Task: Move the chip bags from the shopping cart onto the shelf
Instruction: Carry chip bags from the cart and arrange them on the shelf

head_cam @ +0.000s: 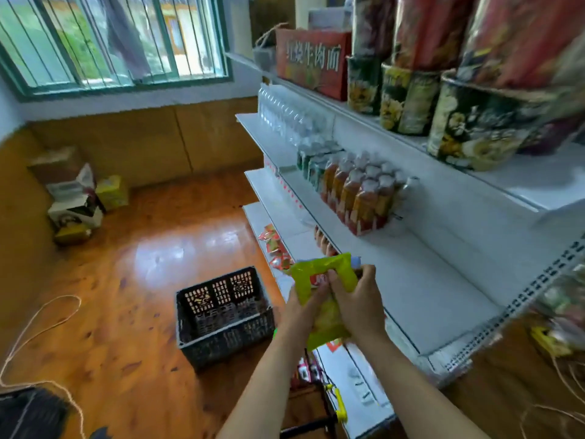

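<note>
A yellow-green chip bag (319, 270) is held upright in front of me by both hands. My left hand (300, 312) grips its left side and my right hand (357, 302) grips its right side and front. The bag hovers just off the front edge of the white shelf (421, 280), whose near stretch is bare. Part of the shopping cart (335, 403), a dark frame with a yellow handle piece, shows below my forearms; its contents are mostly hidden.
Orange-red packets (364, 201) and clear water bottles (285, 112) stand further along the same shelf. Floral tins (474, 122) and a red box (311, 61) fill the shelf above. A black plastic crate (221, 315) sits on the wooden floor to the left. Boxes (76, 201) pile in the corner.
</note>
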Motion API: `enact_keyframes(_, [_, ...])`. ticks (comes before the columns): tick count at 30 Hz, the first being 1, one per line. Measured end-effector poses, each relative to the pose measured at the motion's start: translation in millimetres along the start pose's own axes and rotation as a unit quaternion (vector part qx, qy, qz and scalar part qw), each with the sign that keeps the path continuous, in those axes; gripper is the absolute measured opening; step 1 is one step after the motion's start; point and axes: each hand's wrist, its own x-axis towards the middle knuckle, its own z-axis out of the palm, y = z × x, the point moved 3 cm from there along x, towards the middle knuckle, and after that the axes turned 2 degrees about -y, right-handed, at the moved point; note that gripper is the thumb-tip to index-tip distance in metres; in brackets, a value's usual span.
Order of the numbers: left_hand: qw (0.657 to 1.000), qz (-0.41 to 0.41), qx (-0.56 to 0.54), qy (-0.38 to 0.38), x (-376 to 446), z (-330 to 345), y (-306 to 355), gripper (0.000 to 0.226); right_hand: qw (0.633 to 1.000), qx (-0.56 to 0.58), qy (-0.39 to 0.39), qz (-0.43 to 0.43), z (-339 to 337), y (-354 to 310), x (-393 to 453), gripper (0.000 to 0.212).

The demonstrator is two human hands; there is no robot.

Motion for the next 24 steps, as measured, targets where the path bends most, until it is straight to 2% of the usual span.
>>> enact_keyframes(1, [1.0, 0.001, 0.015, -0.014, -12.7, 4.9, 8.8, 0.053, 0.999, 0.036, 0.013, 0.019, -13.0, -1.8, -9.4, 0.054])
enact_keyframes(3, [0.998, 0.018, 0.036, -0.051, -35.5, 16.5, 19.0, 0.023, 0.995, 0.067, 0.018, 0.068, -38.6, -5.3, -29.3, 0.079])
enact_keyframes(4, [0.996, 0.021, 0.05, -0.071, -45.5, 21.5, 19.2, 0.017, 0.992, 0.071, 0.006, 0.101, -50.5, -5.9, -41.3, 0.09])
enact_keyframes(5, [0.994, 0.023, 0.058, -0.091, -57.1, 29.0, 21.9, 0.022, 0.989, 0.077, -0.003, 0.129, -61.8, -5.1, -53.3, 0.094])
enact_keyframes(7, [0.989, 0.017, 0.054, -0.135, -75.0, 46.2, 13.3, 0.053, 0.979, 0.104, -0.01, 0.176, -88.9, -1.0, -78.4, 0.098])
enact_keyframes(8, [0.985, 0.003, 0.058, -0.163, -85.6, 58.9, 5.1, 0.064, 0.975, 0.119, 0.001, 0.189, -104.9, 6.4, -93.3, 0.106])
enact_keyframes(10, [0.974, -0.006, 0.055, -0.217, -115.0, 89.4, -5.7, 0.047, 0.968, 0.139, 0.044, 0.206, -142.2, 29.6, -125.6, 0.123])
enact_keyframes(11, [0.967, -0.005, 0.056, -0.249, -132.4, 111.9, -14.7, 0.035, 0.96, 0.158, 0.075, 0.217, -169.2, 47.2, -145.4, 0.118])
enact_keyframes(12, [0.962, -0.014, 0.06, -0.267, -146.3, 126.4, -19.2, 0.029, 0.953, 0.195, 0.08, 0.215, -187.2, 49.2, -161.9, 0.104])
enact_keyframes(15, [0.934, -0.024, 0.073, -0.348, -195.6, 181.0, -38.2, 0.049, 0.927, 0.292, 0.097, 0.215, -247.3, 47.9, -224.2, 0.037])
enact_keyframes(16, [0.92, -0.021, 0.086, -0.383, -213.5, 199.9, -46.4, 0.055, 0.924, 0.301, 0.107, 0.211, -267.4, 52.8, -245.3, 0.027])
enact_keyframes(18, [0.884, -0.001, 0.115, -0.454, -259.4, 237.0, -58.0, 0.051, 0.92, 0.295, 0.142, 0.217, -305.6, 68.1, -287.5, 0.032])
enact_keyframes(20, [0.85, 0.014, 0.123, -0.512, -300.1, 273.2, -76.4, 0.022, 0.912, 0.271, 0.203, 0.232, -342.8, 92.5, -328.8, 0.043])
enact_keyframes(21, [0.832, 0.018, 0.126, -0.54, -319.1, 291.0, -87.6, 0.017, 0.907, 0.257, 0.232, 0.241, -361.9, 106.9, -350.2, 0.049])
enact_keyframes(22, [0.815, 0.012, 0.132, -0.564, -340.5, 308.5, -97.5, 0.021, 0.903, 0.242, 0.254, 0.247, -380.0, 116.4, -372.5, 0.054])
enact_keyframes(24, [0.774, -0.013, 0.152, -0.614, -384.8, 344.3, -124.0, 0.047, 0.891, 0.225, 0.3, 0.255, -417.8, 134.9, -421.6, 0.058])
